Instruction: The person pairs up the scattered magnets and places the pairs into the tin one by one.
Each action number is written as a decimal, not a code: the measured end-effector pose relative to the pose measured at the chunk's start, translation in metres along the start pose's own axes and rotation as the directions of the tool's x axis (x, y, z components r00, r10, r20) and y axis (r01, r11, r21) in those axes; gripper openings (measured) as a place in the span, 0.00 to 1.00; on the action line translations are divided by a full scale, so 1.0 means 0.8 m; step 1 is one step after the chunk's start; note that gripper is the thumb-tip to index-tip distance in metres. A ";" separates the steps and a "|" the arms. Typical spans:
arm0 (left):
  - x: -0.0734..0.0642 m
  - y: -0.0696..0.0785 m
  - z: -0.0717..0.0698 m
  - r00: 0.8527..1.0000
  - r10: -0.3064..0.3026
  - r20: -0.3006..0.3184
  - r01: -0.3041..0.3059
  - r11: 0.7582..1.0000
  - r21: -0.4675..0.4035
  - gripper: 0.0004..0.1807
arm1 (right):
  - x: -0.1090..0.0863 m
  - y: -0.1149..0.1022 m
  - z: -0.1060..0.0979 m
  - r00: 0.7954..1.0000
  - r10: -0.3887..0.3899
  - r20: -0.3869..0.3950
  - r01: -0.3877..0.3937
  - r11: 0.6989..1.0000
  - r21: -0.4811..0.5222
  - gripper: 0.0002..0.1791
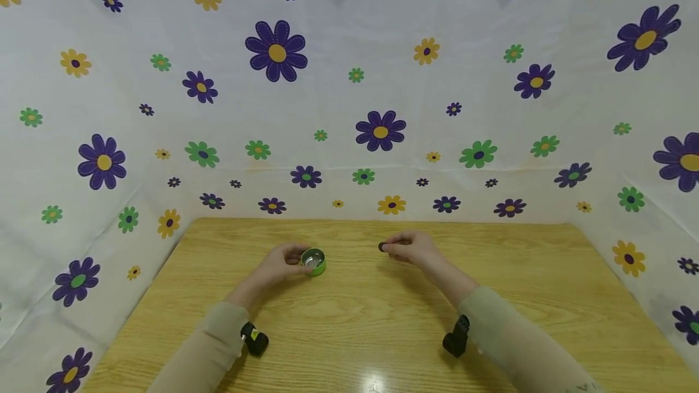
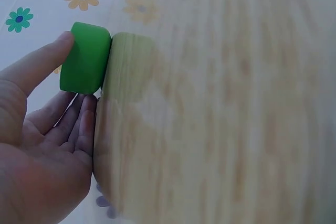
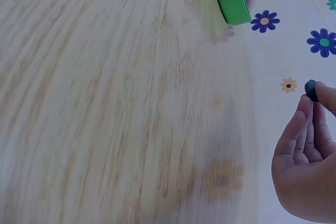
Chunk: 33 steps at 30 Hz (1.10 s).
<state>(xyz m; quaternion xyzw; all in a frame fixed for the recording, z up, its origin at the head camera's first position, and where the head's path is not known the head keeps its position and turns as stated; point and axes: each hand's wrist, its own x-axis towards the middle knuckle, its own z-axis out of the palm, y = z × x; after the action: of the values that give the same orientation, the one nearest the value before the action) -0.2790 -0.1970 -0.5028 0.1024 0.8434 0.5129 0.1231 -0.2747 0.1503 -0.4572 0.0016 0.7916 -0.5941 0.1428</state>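
Observation:
On the wooden table, toward its back and left of the middle, sits a small round green tin [image 1: 314, 262] with a shiny metal inside. My left hand [image 1: 284, 262] holds it from the left, thumb on the near side and fingers at the far side. In the left wrist view the thumb touches the smooth green tin [image 2: 86, 59], whose inside is hidden. To the right, my right hand [image 1: 413, 248] pinches a small dark round piece [image 1: 382, 247] between thumb and fingertips above the table. The right wrist view shows this dark piece [image 3: 311, 91] apart from the tin.
The wooden table [image 1: 349, 314] spreads out under both hands. A white cloth with printed flowers [image 1: 338, 102] hangs behind it and along both sides. Each wrist carries a small black camera [image 1: 255, 339].

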 end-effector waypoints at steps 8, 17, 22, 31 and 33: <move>0.002 -0.001 0.001 0.999 -0.042 -0.035 0.042 0.999 0.014 0.30 | 0.010 -0.008 0.012 0.999 0.036 -0.021 -0.035 0.999 0.041 0.14; -0.001 -0.001 0.001 1.000 0.001 -0.006 -0.001 1.000 0.006 0.29 | 0.016 -0.019 0.027 1.000 -0.004 0.015 0.003 0.999 0.054 0.15; 0.000 -0.001 0.001 1.000 -0.008 -0.007 0.009 1.000 0.014 0.29 | 0.019 -0.024 0.036 1.000 -0.003 0.010 0.002 0.997 0.080 0.14; 0.004 -0.005 0.000 0.999 -0.027 -0.017 0.027 1.000 0.008 0.28 | 0.023 -0.029 0.059 0.999 -0.019 0.039 0.016 0.997 0.078 0.13; 0.005 -0.005 0.000 1.000 -0.017 -0.015 0.017 1.000 0.012 0.29 | 0.024 -0.029 0.063 0.999 -0.020 0.046 0.016 0.997 0.081 0.13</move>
<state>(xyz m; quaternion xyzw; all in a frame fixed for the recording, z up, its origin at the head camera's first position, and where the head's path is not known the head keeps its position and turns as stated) -0.2830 -0.1978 -0.5071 0.0922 0.8481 0.5076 0.1206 -0.2858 0.0926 -0.4523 -0.0137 0.7633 -0.6269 0.1554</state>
